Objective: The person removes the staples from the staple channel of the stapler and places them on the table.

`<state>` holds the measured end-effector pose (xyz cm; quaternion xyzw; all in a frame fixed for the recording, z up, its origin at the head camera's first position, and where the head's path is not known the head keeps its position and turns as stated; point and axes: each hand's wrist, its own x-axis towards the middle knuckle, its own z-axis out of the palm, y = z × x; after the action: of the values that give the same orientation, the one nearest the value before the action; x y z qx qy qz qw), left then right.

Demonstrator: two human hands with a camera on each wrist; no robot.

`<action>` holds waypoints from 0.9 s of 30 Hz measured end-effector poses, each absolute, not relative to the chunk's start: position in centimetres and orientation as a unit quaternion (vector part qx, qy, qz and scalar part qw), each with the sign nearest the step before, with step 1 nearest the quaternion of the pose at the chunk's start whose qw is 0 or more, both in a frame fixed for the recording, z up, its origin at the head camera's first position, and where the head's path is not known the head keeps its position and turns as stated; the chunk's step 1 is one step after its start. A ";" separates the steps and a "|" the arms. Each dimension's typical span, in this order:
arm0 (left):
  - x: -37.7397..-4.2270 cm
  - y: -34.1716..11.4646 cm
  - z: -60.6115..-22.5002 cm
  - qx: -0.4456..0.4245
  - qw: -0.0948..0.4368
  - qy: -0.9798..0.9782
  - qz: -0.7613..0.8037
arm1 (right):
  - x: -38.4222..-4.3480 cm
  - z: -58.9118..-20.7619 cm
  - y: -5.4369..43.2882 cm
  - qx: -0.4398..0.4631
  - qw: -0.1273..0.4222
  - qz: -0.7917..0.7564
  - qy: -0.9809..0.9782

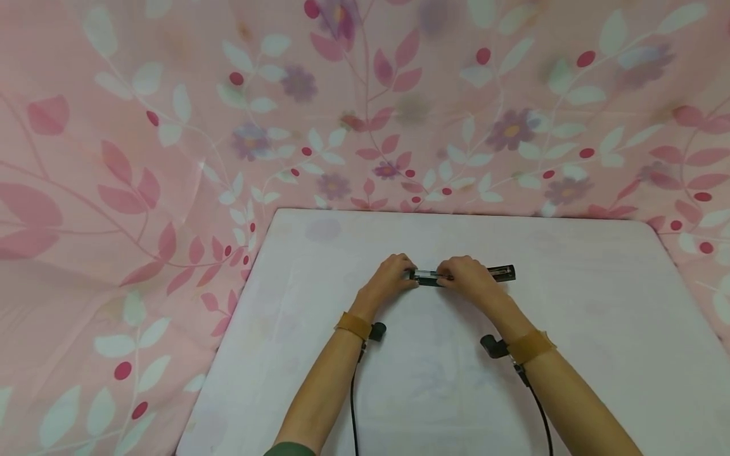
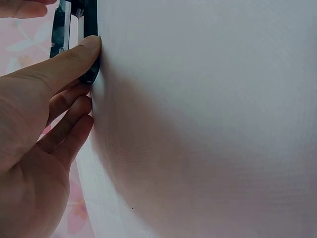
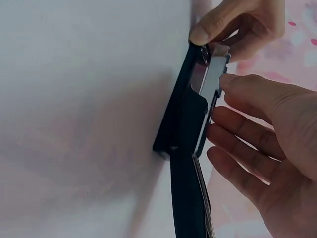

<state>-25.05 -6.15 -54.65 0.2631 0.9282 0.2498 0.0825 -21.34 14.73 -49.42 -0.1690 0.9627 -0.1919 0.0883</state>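
Left hand (image 1: 392, 277) pinches one end of the opened stapler (image 3: 190, 116), toward the table's (image 1: 599, 285) far edge; right hand (image 1: 467, 275) grips its metal rail (image 3: 213, 75)

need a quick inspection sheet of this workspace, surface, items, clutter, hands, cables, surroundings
Surface: white tabletop, pale, with faint darker patches.
Job's things: black stapler, by its look, opened up, with a silver metal rail showing.
Clutter: nothing seen.
Left hand: pinches one end of the stapler, thumb on its edge.
Right hand: fingertips at the metal rail.
Cables: left cable and right cable, both black, run from the wrist cameras out of the head view's bottom edge.
Surroundings: pink cloth with leaves and flowers, behind the tabletop and along its sides.
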 end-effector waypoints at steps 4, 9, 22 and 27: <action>-25.2 -6.2 -54.7 0.265 0.080 0.928 0.249 | -21.4 -49.8 14.0 -0.172 0.083 -0.180 0.965; -25.4 -6.1 -54.9 0.267 0.080 0.930 0.240 | -21.5 -50.3 13.3 -0.170 0.074 -0.167 0.968; -25.3 -6.1 -54.6 0.264 0.076 0.930 0.244 | -21.0 -50.6 11.9 -0.117 0.039 -0.195 0.973; -25.2 -6.1 -54.5 0.261 0.079 0.930 0.247 | -20.6 -50.7 11.7 -0.093 0.027 -0.236 0.967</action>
<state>-25.22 -6.10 -54.52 0.2613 0.9298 0.2467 0.0794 -20.64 11.66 -50.70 -0.0932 0.9670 -0.2356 0.0267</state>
